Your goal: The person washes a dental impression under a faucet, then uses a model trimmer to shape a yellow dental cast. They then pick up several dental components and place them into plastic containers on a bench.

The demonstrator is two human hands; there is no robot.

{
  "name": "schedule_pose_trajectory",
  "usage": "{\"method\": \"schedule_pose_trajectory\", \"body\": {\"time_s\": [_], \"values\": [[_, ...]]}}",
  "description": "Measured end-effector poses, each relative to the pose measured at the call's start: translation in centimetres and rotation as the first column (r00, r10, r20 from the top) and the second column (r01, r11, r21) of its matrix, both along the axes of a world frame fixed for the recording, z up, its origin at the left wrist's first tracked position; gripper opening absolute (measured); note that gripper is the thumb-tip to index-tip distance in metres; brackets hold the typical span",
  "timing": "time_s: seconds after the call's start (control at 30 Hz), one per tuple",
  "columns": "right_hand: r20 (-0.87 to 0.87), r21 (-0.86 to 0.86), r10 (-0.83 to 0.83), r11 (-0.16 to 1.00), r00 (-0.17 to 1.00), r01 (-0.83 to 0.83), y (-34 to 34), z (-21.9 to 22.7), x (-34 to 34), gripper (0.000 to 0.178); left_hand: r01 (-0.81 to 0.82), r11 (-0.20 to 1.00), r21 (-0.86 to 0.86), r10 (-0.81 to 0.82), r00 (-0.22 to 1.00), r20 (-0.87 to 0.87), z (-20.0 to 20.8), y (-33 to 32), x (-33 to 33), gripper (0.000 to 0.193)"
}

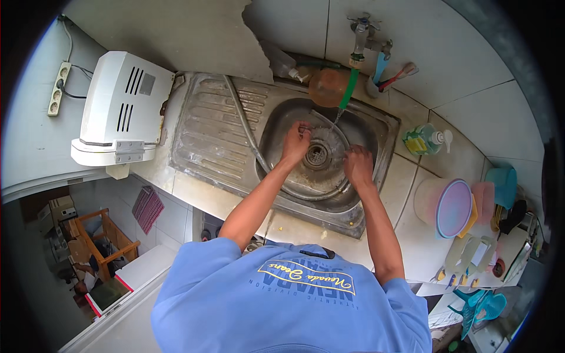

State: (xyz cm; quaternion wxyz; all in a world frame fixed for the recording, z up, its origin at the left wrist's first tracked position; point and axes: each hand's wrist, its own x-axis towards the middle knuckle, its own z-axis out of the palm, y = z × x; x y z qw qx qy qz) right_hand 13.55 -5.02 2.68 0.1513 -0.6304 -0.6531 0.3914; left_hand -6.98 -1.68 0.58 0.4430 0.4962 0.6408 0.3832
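Both of my hands are inside the metal sink basin (272, 126), one on each side of the drain (316, 155). My left hand (297, 142) is raised left of the running water, its fingers curled in; a small dark spot shows at the fingertips, too small to name. My right hand (358, 165) is by the basin's right wall with its fingers bent together, and whatever they hold is hidden. Water falls between them from a green hose end (349, 88) on the tap (361, 41). A grey hose (246, 126) crosses the drainboard and loops round inside the basin.
The ribbed drainboard (215, 135) lies left of the basin, beside a white vented appliance (120, 100). Behind the basin sits a round orange-brown container (328, 88). A pump bottle (419, 140), a lidded tub (453, 209) and several plastic containers line the right counter.
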Motion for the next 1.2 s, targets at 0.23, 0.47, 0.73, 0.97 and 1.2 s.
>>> {"method": "schedule_pose_trajectory", "body": {"time_s": [0.23,0.47,0.73,0.97,1.2], "values": [[0.165,0.416,-0.029,0.908,0.986,-0.043,3.9,-6.0,-5.9,0.035,-0.152,0.986,-0.061,0.158,0.983,0.095,2.1,-3.6,-4.4,0.021],[0.369,0.377,-0.032,0.918,0.929,-0.118,4.6,-9.2,-5.4,0.038,0.038,0.999,-0.029,-0.032,0.983,0.179,4.3,-1.3,-1.2,0.022],[0.019,0.318,0.083,0.944,0.996,-0.085,4.2,-7.9,-7.0,0.034,-0.368,0.918,-0.147,0.349,0.927,-0.138,-7.3,0.6,-1.2,0.040],[-0.145,0.490,-0.035,0.866,0.989,0.102,2.5,-0.2,-6.1,0.024,0.037,0.995,0.088,-0.046,0.993,0.105,6.2,-1.9,2.2,0.040],[-0.280,0.533,-0.264,0.757,0.923,0.378,0.6,0.0,-3.3,0.020,0.065,0.837,0.544,-0.086,0.996,0.013,14.5,4.7,3.3,0.046]]}}
